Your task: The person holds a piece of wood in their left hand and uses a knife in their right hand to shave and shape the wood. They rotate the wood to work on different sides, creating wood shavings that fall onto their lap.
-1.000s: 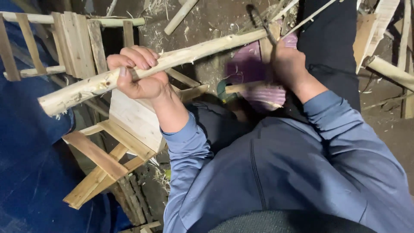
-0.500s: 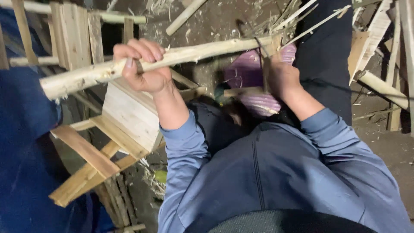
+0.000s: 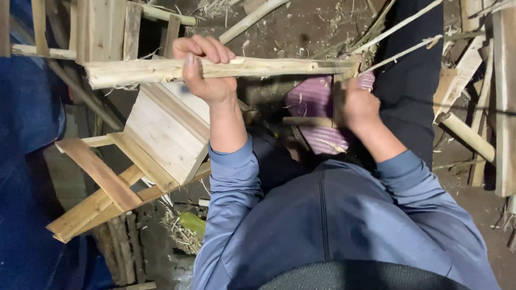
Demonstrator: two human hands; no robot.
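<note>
A peeled wooden pole (image 3: 215, 69) lies level across the upper middle of the view, pale and rough, its left end jutting past a slatted wooden frame (image 3: 161, 134); the left hand (image 3: 207, 72) grips it near its middle, fingers (image 3: 207, 47) curled tight over the top; at the pole's right end the right hand (image 3: 359, 107) is closed round a dark tool handle (image 3: 339, 102) set against the wood, fingers pressed together; thin pale strips (image 3: 400, 38) slant up and away from that end; a purple striped cloth (image 3: 317, 104) lies just below the pole; shavings litter the dirt floor (image 3: 301, 32) beyond; blue sleeves fill the foreground.
</note>
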